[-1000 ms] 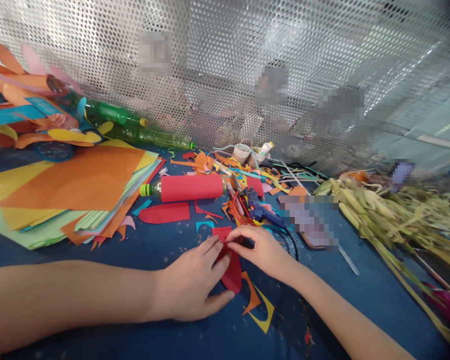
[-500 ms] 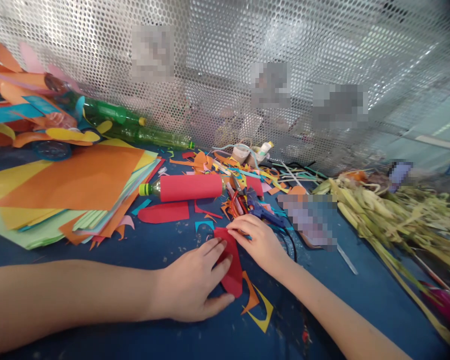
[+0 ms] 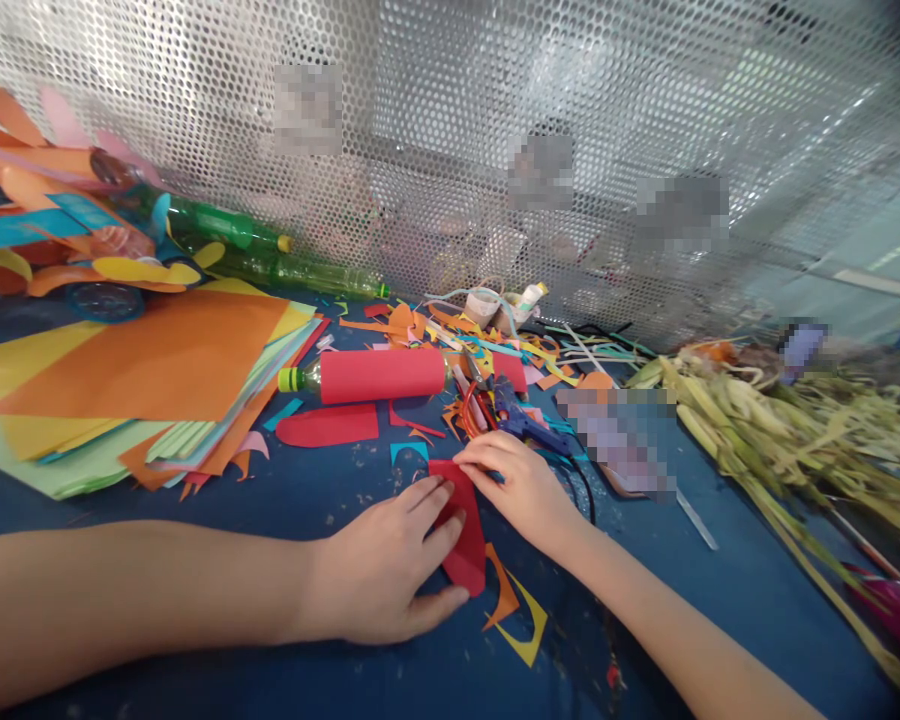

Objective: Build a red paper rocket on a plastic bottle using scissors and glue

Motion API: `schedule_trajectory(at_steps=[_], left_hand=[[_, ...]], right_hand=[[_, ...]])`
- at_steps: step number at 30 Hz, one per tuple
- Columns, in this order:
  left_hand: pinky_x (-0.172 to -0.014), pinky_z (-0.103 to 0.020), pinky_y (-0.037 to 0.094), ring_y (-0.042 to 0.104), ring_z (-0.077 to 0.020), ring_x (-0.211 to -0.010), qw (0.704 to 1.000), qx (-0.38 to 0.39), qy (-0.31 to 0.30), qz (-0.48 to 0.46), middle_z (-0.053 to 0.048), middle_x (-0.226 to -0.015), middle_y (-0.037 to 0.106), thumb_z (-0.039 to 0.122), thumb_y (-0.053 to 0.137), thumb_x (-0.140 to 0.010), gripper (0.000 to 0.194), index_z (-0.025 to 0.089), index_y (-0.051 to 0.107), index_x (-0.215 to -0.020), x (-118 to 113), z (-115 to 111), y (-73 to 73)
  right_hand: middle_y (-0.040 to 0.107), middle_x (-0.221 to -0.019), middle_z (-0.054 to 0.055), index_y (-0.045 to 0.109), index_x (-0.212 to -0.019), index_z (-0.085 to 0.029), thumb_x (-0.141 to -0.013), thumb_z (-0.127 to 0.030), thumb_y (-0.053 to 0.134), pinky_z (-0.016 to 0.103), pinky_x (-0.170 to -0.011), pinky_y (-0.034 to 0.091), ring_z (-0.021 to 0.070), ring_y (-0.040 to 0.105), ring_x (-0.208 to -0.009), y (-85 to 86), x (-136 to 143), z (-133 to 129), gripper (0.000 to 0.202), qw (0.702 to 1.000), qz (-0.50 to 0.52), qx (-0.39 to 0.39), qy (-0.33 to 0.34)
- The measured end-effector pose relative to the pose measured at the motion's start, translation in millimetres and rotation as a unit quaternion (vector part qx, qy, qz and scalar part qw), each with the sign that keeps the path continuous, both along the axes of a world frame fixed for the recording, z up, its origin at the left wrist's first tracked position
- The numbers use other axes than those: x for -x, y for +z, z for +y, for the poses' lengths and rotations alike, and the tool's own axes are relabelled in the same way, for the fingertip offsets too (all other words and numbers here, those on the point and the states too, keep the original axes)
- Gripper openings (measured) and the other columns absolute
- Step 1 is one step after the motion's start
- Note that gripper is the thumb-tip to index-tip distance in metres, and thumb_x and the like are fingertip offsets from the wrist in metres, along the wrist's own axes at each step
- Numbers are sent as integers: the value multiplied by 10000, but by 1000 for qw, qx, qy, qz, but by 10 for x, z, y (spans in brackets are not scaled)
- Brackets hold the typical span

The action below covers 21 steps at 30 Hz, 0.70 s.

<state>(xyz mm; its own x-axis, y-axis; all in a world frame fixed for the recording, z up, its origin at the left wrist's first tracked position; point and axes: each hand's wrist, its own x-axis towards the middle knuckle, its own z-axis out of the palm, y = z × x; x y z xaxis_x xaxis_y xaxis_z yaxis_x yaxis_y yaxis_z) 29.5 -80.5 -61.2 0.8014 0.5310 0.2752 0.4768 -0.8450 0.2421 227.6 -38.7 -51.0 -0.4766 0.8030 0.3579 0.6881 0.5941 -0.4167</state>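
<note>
- L hand (image 3: 382, 570): palm down, fingers spread, not gripping; fingertips laid on red paper piece (image 3: 465, 545).
- R hand (image 3: 525, 492): thumb + index pinched tog. at far R corner of same piece; can't see how much paper is betw. them.
- Red piece lies on blue table (image 3: 285, 680) in front of me, betw. my hands, partly hidden under L fingers.
- Orange offcut (image 3: 504, 595) + yellow offcut (image 3: 532, 640) just R of its near end; blue offcut (image 3: 409, 454) just past its far end, to L.
- 2nd red cutout (image 3: 328, 426), rounded L end, flat, farther off to L.
- Behind that: bottle w/ red paper wrap (image 3: 382, 376), on its side, yellow-green cap to L.
- Blue glue gun (image 3: 536, 432) just beyond R hand, black cord running near wrist.
- Far L: stack of coloured paper (image 3: 135, 360), mostly orange on top.
- Far R: dry husks (image 3: 780, 430), heaped.
</note>
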Motion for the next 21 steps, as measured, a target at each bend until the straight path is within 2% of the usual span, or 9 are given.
schedule_trajectory(at_steps=[12,21], left_hand=[[-965,-439,386,415,-360,-1183,1000,-4,2,9,-234,-1212,503,449,375,-850,541,44,547,-1164,-6,13,11],[-941,-455,400,429,-360,-1166,1000,-6,-6,-21,-244,-1202,505,424,433,-838,516,42,528,-1172,12,17,16]], right_hand=[[620,-885,36,654,-862,-207,-810,-98,549,301,-785,480,156,581,-852,-63,-10,22,160,1000,0,11,6],[613,-903,50,648,-921,-207,-822,-95,514,310,-770,477,164,572,-858,-83,-41,24,201,999,-17,-10,30]])
